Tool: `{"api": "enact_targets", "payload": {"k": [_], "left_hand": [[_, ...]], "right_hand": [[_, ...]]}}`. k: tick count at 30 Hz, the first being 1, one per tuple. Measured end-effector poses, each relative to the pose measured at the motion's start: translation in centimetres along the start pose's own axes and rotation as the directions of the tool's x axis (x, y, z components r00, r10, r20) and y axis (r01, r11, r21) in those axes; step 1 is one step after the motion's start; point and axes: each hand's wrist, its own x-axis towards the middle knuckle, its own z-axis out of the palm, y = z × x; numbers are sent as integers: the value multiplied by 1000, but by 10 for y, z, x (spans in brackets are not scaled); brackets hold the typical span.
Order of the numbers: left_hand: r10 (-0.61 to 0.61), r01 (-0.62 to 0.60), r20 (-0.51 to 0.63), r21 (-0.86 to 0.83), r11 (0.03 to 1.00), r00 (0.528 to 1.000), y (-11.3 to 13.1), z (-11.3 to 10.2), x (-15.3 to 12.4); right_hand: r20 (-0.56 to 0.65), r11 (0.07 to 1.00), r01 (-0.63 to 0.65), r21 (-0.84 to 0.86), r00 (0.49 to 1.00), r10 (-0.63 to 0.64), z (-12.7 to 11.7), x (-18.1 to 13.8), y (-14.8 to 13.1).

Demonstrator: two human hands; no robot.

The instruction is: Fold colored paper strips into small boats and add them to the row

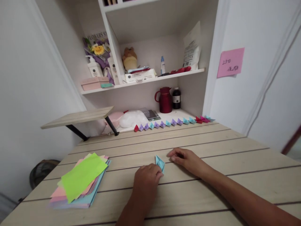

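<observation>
A: What are the left hand's [147, 179] fingers doing?
B: They're closed, pinching the lower end of a light-blue folded paper [160, 162] against thumb and fingertips, on the slatted tabletop [199, 202].
A: And the right hand [185, 159]?
B: Loosely curled, thumb slightly apart from the fingers, resting just to the right of that paper.
A: Further out?
B: On the left lies a fanned stack of coloured sheets [86, 200], a bright green sheet [83, 177] on top. Along the table's far edge runs a row of small folded papers [173, 122], in red, purple, blue and pink.
A: Beyond them?
B: A dark red jug [165, 101] beside a dark bottle [176, 99], under the shelf [162, 78].
</observation>
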Motion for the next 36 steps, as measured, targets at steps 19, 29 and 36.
{"api": "enact_targets", "payload": {"k": [19,29,36], "left_hand": [[-318,345,-134,400,849,939,-92,-14,53],[-364,410,-190,356,840,912,-132,-1,103],[-352,422,-251,338,842,902,-160,2,124]], "right_hand": [[15,896,179,-406,982,-189,17,20,0],[52,918,185,-349,983,-178,16,20,2],[93,921,184,-343,983,-161,18,21,6]]}}
